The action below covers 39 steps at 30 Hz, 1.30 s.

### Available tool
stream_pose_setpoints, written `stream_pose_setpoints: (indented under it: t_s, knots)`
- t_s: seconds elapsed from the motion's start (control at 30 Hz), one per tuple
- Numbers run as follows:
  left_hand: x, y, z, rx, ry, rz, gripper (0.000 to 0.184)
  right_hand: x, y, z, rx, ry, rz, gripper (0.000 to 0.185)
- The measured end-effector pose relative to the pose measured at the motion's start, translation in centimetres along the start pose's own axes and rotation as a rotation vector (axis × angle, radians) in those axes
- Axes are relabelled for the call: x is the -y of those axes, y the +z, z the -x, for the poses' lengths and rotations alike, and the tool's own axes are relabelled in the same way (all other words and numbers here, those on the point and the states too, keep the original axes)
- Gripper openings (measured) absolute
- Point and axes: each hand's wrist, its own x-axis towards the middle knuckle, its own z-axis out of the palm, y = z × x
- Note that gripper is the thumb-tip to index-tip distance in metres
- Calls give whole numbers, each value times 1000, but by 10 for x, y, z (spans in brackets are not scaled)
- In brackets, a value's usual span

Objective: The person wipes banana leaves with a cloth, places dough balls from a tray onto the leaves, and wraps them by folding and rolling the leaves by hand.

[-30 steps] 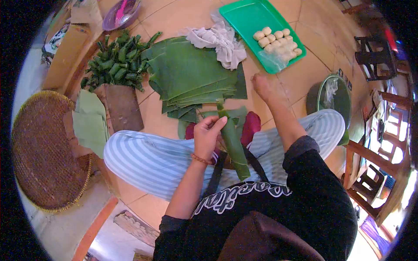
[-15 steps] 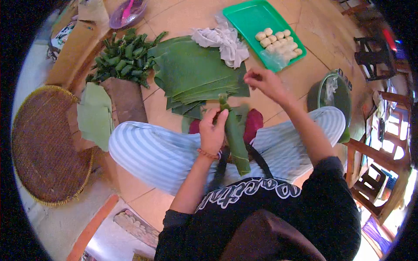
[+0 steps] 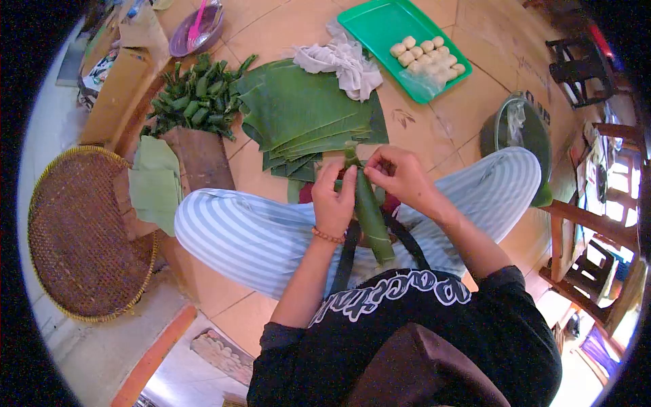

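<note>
A long rolled green leaf [image 3: 371, 220] lies over my lap, its narrow end pointing away from me. My left hand [image 3: 333, 200] is wrapped round its upper part, thumb on top. On the other side of that end, my right hand [image 3: 399, 178] has its thumb and forefinger pinched together at the leaf; anything small between them is hidden. Beyond my hands a stack of flat green leaves [image 3: 298, 108] is spread on the floor, with a crumpled whitish cloth [image 3: 346, 64] on its far edge.
Pale dough-like balls [image 3: 424, 57] sit in a green tray [image 3: 380, 30], partly under clear plastic. A heap of green leaf pieces [image 3: 196, 98] is at the left, near a purple bowl [image 3: 203, 34] and a round woven tray [image 3: 91, 234]. A dark green bucket [image 3: 532, 136] stands right.
My right hand has come in from near the tray to the rolled leaf's narrow end. My left hand has kept its hold. The view has shifted slightly.
</note>
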Motion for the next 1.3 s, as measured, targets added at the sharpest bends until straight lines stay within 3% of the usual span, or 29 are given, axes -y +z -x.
stream_pose_setpoints:
  t_s: [0.1, 0.3, 0.4, 0.73, 0.8, 0.93, 1.1, 1.13, 1.3]
  knots:
    - [-3, 0, 2, -13, 8, -7, 11, 8, -2, 2, -8, 6, 1, 15]
    - [9, 0, 1, 7, 233, -101, 14, 1, 1, 1, -15, -58, 10, 15]
    - [3, -4, 1, 120, 178, -118, 18, 1, 2, 1, -11, -59, 63, 15]
    - [1, -4, 6, 120, 167, -153, 19, -10, 17, 1, -52, 46, 32, 15]
    - [5, -4, 4, 127, 139, -123, 20, -21, 13, -2, 81, 59, -50, 13]
    - [4, -15, -13, 398, -305, 75, 20, -16, -15, -5, 317, 55, -217, 8]
    - [-9, -30, -58, 769, -709, 324, 12, -13, -26, -10, 323, -48, -142, 7]
    - [-17, -34, -68, 838, -604, 267, 10, -10, -28, -11, 331, -68, -140, 7]
    - [-2, -30, -72, 958, -646, 319, 12, -16, -23, -11, 353, -145, -87, 8]
